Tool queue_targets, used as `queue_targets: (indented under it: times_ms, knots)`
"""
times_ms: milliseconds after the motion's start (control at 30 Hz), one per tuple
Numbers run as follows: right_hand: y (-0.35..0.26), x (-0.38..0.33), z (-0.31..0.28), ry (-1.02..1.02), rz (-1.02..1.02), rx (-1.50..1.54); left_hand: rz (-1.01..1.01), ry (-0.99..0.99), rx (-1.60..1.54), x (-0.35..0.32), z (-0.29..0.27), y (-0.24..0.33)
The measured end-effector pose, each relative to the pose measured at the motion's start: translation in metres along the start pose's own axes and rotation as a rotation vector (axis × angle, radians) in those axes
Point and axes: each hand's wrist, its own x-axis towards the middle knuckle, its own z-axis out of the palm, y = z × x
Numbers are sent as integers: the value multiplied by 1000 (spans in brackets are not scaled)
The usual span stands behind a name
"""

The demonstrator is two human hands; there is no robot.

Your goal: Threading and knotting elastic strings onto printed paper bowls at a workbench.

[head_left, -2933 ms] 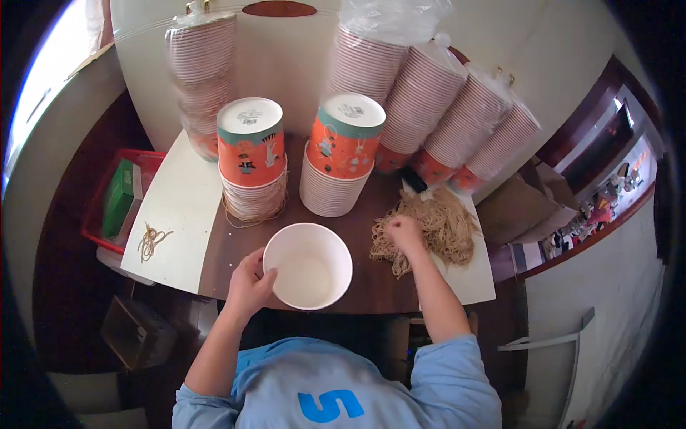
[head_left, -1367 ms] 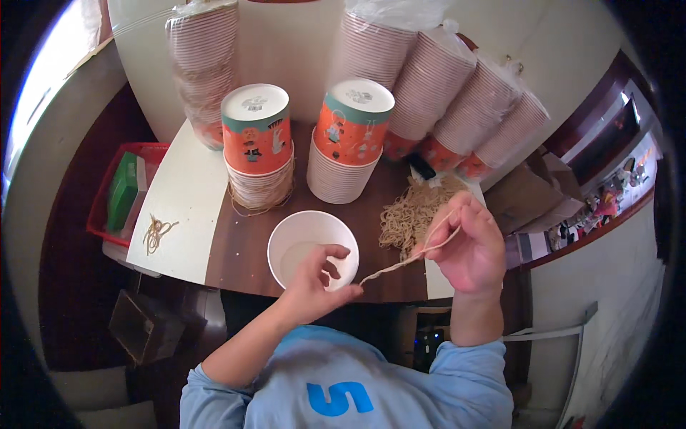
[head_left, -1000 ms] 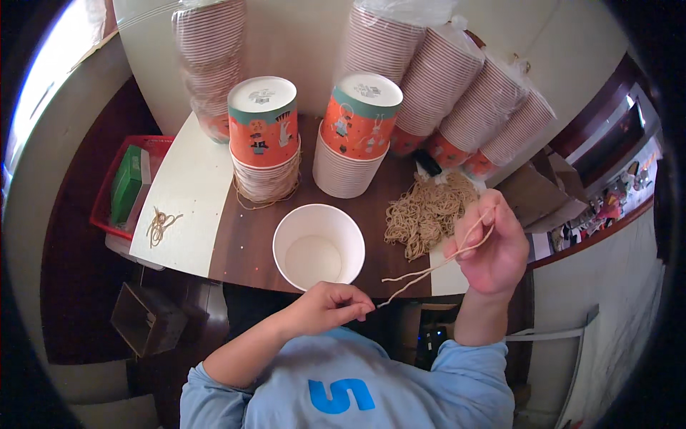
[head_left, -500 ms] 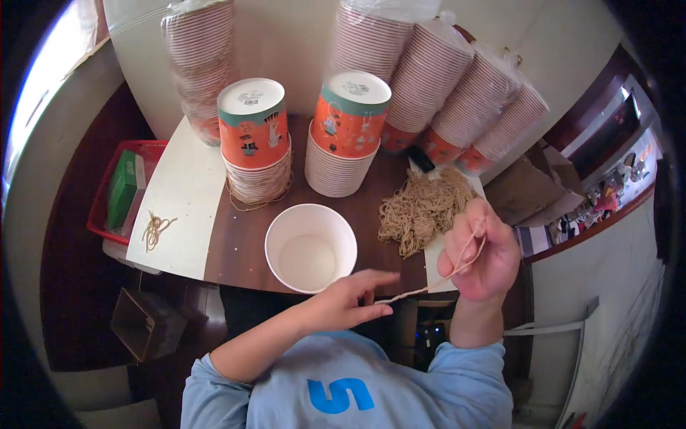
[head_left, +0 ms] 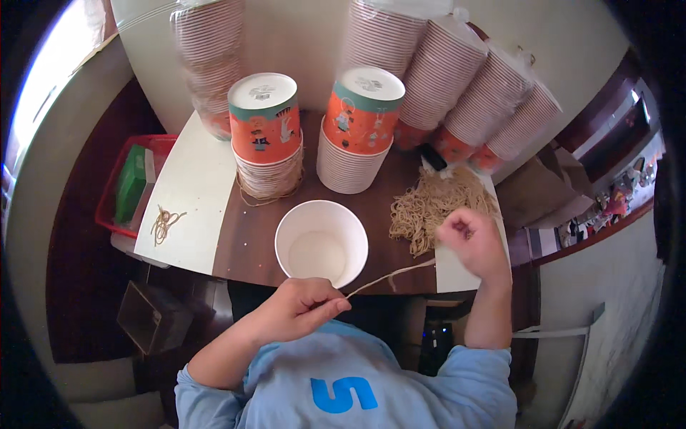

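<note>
A tan rubber band (head_left: 389,275) is stretched taut between my two hands, just in front of the table's near edge. My left hand (head_left: 304,309) pinches its near end below a white paper bowl (head_left: 321,243) that stands upright and empty on the brown table (head_left: 250,232). My right hand (head_left: 471,239) holds the far end, fingers curled, beside a heap of tan rubber bands (head_left: 436,204).
Two stacks of orange-printed paper bowls (head_left: 266,132) (head_left: 359,121) stand upside down behind the white bowl. Wrapped sleeves of bowls (head_left: 457,93) lean on the wall. A few loose bands (head_left: 164,222) lie on a white sheet at left, by a red tray (head_left: 132,186).
My left hand left the white bowl and took one end of a band that my right hand pulled off the heap. Both hands then drew it tight near the table edge.
</note>
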Motion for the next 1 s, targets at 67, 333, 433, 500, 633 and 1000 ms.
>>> queue_targets:
  times_ms: [67, 333, 433, 500, 633, 1000]
  knots:
    - [-14, -4, 17, 161, -187, -520, 24, 11, 51, 1, -2, 4]
    - [-39, -27, 102, -712, 31, 708, -267, -32, -128, 6, -2, 12]
    - [-34, -28, 108, -742, 146, 785, -376, -44, -258, 0, -10, 0]
    - [-35, -28, 110, -669, 78, 628, -405, -24, -288, -4, -13, -5]
    - [-31, -29, 117, -424, -208, 392, -448, -51, -446, -7, -9, -16]
    - [-25, -22, 122, -309, -398, 150, -546, 0, -748, -18, -10, -32]
